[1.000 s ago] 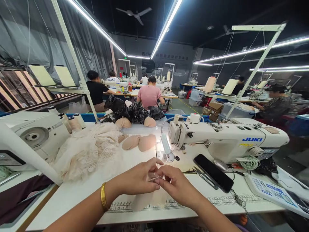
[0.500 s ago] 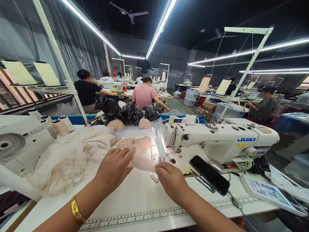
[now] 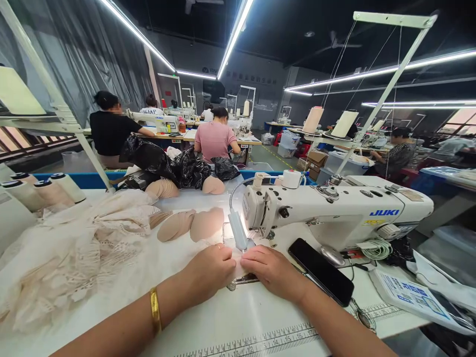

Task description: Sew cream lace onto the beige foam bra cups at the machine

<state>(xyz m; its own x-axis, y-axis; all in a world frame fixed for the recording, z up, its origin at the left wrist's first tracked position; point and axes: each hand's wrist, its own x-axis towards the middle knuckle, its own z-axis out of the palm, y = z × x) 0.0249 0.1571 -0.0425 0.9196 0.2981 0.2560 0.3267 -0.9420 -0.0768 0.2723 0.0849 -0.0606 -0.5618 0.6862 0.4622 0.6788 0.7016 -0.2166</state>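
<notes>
My left hand [image 3: 211, 271] is closed, its fingers pinching a small piece of sheer pale fabric [image 3: 238, 264] by the left edge. My right hand [image 3: 270, 271] grips the same fabric from the right, fingertips pressed together, only a little way from the left. Most of the fabric is hidden behind the hands. Both hands are just in front of the needle end of a white sewing machine [image 3: 334, 208]. A small lamp [image 3: 238, 229] on a bendy neck shines down right above the fingers. Beige rounded pads [image 3: 207, 225] lie beyond my left hand.
A heap of cream lace [image 3: 85, 248] covers the table's left. Right of my right hand lie a black phone [image 3: 322, 270] and a white box [image 3: 411, 297]. Thread cones [image 3: 67, 187] stand at the far left. Black plastic bags [image 3: 156, 157] lie behind; other people sit at machines beyond.
My left hand has moved right and down, close to my right hand. The fabric, spread out between them before, is now mostly hidden at the machine. The view has shifted slightly.
</notes>
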